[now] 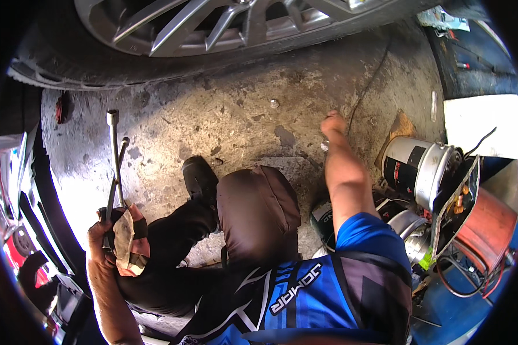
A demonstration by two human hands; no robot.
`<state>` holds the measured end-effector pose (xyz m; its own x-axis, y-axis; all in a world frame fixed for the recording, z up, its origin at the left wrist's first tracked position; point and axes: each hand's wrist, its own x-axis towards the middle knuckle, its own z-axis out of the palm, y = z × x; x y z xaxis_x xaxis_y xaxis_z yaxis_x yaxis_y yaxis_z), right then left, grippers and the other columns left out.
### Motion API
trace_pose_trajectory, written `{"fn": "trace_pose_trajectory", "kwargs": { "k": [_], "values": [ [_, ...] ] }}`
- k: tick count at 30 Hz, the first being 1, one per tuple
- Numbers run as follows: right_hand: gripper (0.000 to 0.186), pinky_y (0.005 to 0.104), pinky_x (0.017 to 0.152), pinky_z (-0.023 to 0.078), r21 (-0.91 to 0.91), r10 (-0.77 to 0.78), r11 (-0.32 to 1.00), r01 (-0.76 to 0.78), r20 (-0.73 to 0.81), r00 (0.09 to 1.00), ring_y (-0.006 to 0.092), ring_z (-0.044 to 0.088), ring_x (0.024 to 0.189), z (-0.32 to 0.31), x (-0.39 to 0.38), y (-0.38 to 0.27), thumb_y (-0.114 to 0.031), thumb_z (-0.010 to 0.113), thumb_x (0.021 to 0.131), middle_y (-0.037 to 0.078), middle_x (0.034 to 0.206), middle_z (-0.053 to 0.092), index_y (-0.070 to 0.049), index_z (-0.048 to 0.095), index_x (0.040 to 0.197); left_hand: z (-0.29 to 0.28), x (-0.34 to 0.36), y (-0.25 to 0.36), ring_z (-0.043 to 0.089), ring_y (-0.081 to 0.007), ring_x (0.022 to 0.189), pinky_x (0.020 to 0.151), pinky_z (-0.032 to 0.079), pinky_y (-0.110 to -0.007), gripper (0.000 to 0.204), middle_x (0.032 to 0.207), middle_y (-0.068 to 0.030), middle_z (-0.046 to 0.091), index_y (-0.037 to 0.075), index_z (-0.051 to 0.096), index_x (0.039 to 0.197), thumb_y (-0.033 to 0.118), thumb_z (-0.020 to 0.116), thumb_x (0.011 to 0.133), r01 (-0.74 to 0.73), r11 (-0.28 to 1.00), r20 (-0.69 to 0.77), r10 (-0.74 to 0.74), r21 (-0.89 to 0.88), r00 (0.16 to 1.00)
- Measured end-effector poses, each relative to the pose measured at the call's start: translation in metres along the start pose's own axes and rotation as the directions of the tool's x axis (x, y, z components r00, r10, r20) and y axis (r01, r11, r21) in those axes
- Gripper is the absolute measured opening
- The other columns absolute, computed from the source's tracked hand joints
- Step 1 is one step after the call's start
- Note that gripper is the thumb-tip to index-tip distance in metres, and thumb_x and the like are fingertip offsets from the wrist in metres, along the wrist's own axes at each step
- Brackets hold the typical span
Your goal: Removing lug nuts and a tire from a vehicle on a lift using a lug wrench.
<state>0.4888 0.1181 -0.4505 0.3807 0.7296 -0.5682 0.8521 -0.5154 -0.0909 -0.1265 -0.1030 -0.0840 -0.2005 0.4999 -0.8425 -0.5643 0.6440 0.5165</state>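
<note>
Head view shows the left hand (99,234) with its fingers curled round the near end of a grey, cross-shaped steel wheel wrench (115,164), which extends ahead of them, while a bunched, patchwork-patterned cloth (131,238) sits just right of those fingers. Over the stained grey concrete floor (242,132), the right hand (332,124) has its fingers bunched, and whether they grip anything I cannot tell; one small, silvery metal piece (324,145) shows just behind them, and another small, rounded metal piece (274,103) lies farther off to their left. Ahead of both hands' fingers stands a black rubber tyre (149,70) on a silver, many-spoked wheel (253,26).

The stained floor (242,123) glares white at left
</note>
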Motion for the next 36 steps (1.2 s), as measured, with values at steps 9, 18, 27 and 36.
{"fn": "trace_pose_trajectory", "kwargs": {
  "k": [9,18,27,36],
  "values": [
    [0.037,0.0458,0.095,0.051,-0.071,-0.516,0.856,0.512,-0.047,0.855,0.0403,0.061,0.110,0.048,-0.043,-0.153,-0.035,0.064,0.095,0.022,0.121,0.061,-0.013,0.062,0.125,0.028,-0.032,0.004,0.072,-0.0314,0.083,0.078,0.063,-0.041,0.041,0.098,-0.0213,0.070,-0.007,0.061,0.113,0.018,0.062,0.080,0.004,1.000,-0.061,-0.002,0.027,0.998],
    [0.035,0.0391,0.068,0.055,0.776,-0.459,0.526,-0.349,0.604,0.651,0.0229,0.069,0.078,0.083,-0.119,-0.165,-0.024,0.075,0.083,0.009,0.091,0.074,-0.012,0.068,0.115,0.002,-0.107,-0.029,0.072,-0.0284,0.086,0.080,0.062,-0.039,0.044,0.103,-0.0192,0.070,-0.008,0.058,0.120,0.012,0.065,0.081,-0.095,0.994,-0.240,0.105,0.053,0.965],
    [0.061,0.0522,0.095,0.051,-0.078,-0.725,0.327,0.942,0.618,0.303,0.0446,0.061,0.114,0.191,-0.177,-0.214,-0.032,0.070,0.088,0.028,0.124,0.059,-0.019,0.049,0.144,-0.051,-0.093,-0.025,0.070,-0.0312,0.080,0.074,0.061,-0.043,0.031,0.098,-0.0165,0.068,-0.005,0.059,0.114,0.009,0.061,0.086,0.099,0.995,-0.333,-0.102,-0.027,0.937],
    [0.042,0.0360,0.059,0.053,0.625,-0.585,0.778,0.064,0.683,0.437,0.0233,0.067,0.077,0.110,-0.193,-0.250,-0.012,0.067,0.090,0.005,0.089,0.066,-0.017,0.058,0.130,-0.134,-0.041,-0.016,0.066,-0.0250,0.095,0.079,0.059,-0.042,0.044,0.110,-0.0139,0.063,-0.001,0.056,0.132,-0.001,0.054,0.087,-0.051,0.998,-0.220,0.041,-0.040,0.975]
  ]
}}
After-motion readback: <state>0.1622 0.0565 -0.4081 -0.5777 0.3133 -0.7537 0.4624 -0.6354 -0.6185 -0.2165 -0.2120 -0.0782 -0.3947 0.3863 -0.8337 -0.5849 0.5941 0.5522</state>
